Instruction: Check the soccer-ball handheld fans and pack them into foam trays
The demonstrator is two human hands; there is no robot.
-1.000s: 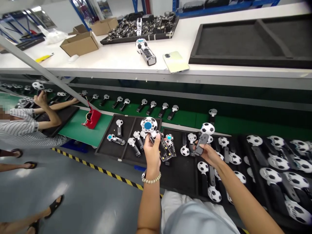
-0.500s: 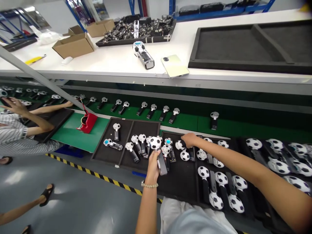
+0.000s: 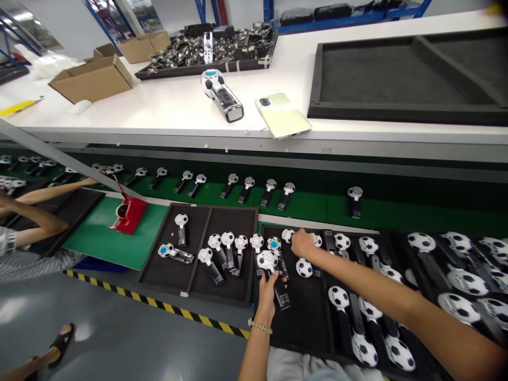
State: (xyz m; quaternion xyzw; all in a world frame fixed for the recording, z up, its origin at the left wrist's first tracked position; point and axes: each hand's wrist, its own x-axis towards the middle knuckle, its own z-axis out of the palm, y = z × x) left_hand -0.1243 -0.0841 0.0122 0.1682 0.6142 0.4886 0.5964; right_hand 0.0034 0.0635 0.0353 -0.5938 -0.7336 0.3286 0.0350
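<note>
My left hand (image 3: 268, 289) is closed on a small handheld fan with a white round head and dark handle (image 3: 273, 274), held just above a black foam tray (image 3: 296, 309). My right hand (image 3: 302, 243) reaches across to the far edge of that tray, its fingers curled on a football-patterned fan head (image 3: 288, 235); whether it grips it is unclear. Several more football-patterned fans (image 3: 340, 296) lie on the trays to the right.
Another black tray (image 3: 166, 270) to the left holds several fans. A green conveyor belt (image 3: 305, 200) carries a row of fans. On the white shelf above lie a phone (image 3: 282, 114), a fan unit (image 3: 220, 95), cardboard boxes (image 3: 92, 78) and a large black tray (image 3: 400, 79). A co-worker's arms (image 3: 35, 211) are at the left.
My left hand has lowered the fan towards the tray and moved right. My right hand, which held a football fan a second ago, now rests at the tray's far edge without it.
</note>
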